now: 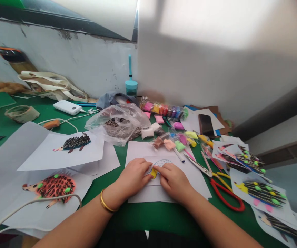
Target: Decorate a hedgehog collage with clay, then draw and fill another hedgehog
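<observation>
A piece of yellow modelling clay (154, 173) lies on a small white sheet with a blue-outlined hedgehog drawing (164, 162). My left hand (137, 176) is closed round the clay's left side, its thumb and bent fingers at the clay. From the other side my right hand (173, 181) comes in, index fingertip touching the clay and the other fingers curled. The fingers partly cover the clay and the drawing. Beneath is a larger white paper (195, 186). Just beyond the hands lie a marker (178, 155) and several packets of coloured clay (169, 144).
Red-handled scissors (226, 196) lie open on the right, beside finished hedgehog pictures (262, 191). More hedgehog pictures (55, 184) are on the left, crossed by a white cable (34, 206). A plastic bag of seeds (119, 127), a phone (206, 125) and a power bank (67, 107) stand farther back.
</observation>
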Demonstrator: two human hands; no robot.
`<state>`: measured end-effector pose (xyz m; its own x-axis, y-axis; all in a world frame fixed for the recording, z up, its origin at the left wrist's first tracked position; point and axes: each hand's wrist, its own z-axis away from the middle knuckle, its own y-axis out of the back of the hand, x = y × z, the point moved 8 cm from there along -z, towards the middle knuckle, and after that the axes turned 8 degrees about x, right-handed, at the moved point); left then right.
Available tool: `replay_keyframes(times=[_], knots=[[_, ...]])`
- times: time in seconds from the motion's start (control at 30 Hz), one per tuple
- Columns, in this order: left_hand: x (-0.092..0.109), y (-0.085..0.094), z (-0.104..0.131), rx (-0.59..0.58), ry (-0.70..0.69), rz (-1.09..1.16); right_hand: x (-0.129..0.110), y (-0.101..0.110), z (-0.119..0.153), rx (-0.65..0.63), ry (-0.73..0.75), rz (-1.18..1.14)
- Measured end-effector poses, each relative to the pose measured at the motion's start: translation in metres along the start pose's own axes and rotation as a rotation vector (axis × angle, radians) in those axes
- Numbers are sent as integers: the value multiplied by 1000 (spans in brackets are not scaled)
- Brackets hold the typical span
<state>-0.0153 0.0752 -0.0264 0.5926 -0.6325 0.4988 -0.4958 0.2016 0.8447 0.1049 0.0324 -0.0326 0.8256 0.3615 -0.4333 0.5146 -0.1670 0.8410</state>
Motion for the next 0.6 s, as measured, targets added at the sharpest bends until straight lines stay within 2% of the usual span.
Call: replay_keyframes(times=[0.17, 0.4, 0.6], knots=[[0, 0, 0, 5, 8, 22, -1, -8, 0, -52, 10, 59], [0, 1, 1, 14, -4, 24, 2, -2, 0, -21, -11, -53], [-4, 0, 2, 51, -5, 51, -2, -5, 1, -43, 30, 6]])
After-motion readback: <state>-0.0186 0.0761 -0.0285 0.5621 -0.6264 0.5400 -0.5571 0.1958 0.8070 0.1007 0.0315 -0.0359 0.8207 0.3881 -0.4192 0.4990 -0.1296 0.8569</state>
